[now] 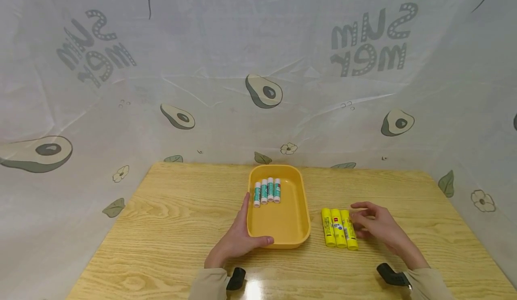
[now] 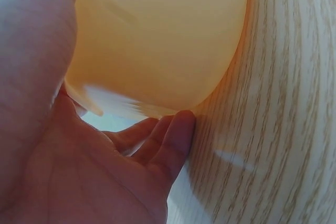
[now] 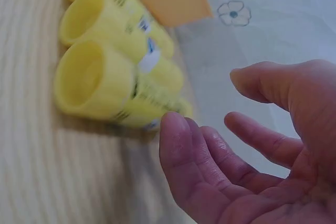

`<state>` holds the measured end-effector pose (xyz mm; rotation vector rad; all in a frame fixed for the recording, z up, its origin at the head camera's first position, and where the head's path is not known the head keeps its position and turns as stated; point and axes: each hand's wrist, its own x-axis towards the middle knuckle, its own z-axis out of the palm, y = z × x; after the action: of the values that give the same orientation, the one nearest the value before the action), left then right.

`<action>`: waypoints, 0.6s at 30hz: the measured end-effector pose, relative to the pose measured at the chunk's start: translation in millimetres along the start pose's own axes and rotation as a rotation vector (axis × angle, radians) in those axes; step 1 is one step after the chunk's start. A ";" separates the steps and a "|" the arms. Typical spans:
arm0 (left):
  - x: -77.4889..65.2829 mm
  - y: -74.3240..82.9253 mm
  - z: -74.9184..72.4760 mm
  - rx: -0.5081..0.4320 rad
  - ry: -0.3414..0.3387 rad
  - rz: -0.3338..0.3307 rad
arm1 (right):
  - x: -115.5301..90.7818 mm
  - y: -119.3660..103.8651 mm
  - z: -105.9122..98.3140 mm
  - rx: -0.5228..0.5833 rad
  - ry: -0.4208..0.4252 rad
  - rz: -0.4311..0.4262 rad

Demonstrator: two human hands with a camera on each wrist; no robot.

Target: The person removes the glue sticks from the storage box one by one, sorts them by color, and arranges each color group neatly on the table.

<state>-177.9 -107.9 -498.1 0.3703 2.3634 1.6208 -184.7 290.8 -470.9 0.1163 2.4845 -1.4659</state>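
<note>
A yellow-orange plastic tray (image 1: 284, 223) stands on the table. My left hand (image 1: 238, 239) holds its near left corner, the thumb over the near rim and the fingers along the left wall; in the left wrist view, fingertips (image 2: 181, 124) touch the tray's outer wall (image 2: 157, 40). Several white-and-green glue sticks (image 1: 264, 191) lie side by side in the tray's far left part. To the tray's right, three yellow glue sticks (image 1: 338, 229) lie in a row on the table. Just right of them is my right hand (image 1: 377, 226), fingers loosely bent and apart, holding nothing.
The wooden table (image 1: 181, 210) reaches back to a pale printed cloth (image 1: 218, 66) that hangs behind it and on both sides. A black strap piece (image 1: 236, 279) sits at the left wrist, another (image 1: 392, 275) at the right.
</note>
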 end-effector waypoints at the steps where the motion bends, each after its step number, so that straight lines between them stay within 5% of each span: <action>1: 0.0 -0.1 0.0 -0.002 0.001 0.003 | -0.3 -2.7 0.0 -0.008 0.009 -0.013; 18: -0.7 -0.1 0.3 -0.005 -0.001 -0.006 | 14.9 -64.3 9.4 0.023 0.059 -0.239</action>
<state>-177.1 -107.9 -498.3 0.3621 2.3571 1.6228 -210.0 250.3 -424.3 -0.1400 2.6035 -1.6038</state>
